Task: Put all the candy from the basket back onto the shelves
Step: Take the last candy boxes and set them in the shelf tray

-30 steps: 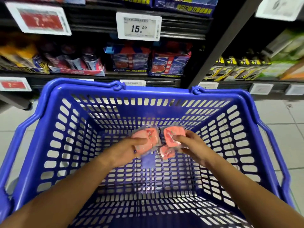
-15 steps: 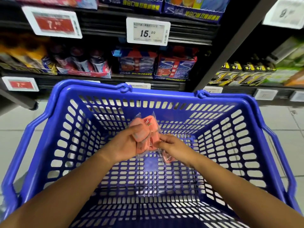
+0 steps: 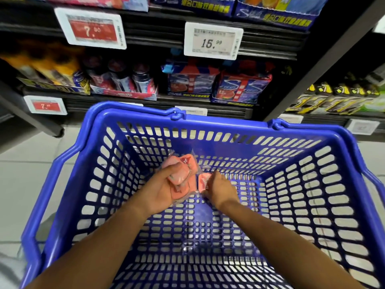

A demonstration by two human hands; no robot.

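Pink candy packs (image 3: 181, 176) now bunched in left hand (image 3: 160, 190); right hand (image 3: 220, 188) pinching another.

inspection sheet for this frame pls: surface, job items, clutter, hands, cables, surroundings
Surface: blue basket slotted floor, bare apart from the candy at its middle.
Job's things: pink candy packs bunched in the left hand; one pink candy pack at the right hand. Shelves stand just beyond the basket.
Clutter: nothing seen in the basket besides the candy.
Grippers: left hand grips the bunch of packs; right hand pinches the single pack low in the basket.
Cables: nothing seen.
Surroundings: price tags reading 15.99 and 7.90, boxed sweets on the shelves, pale tiled floor.
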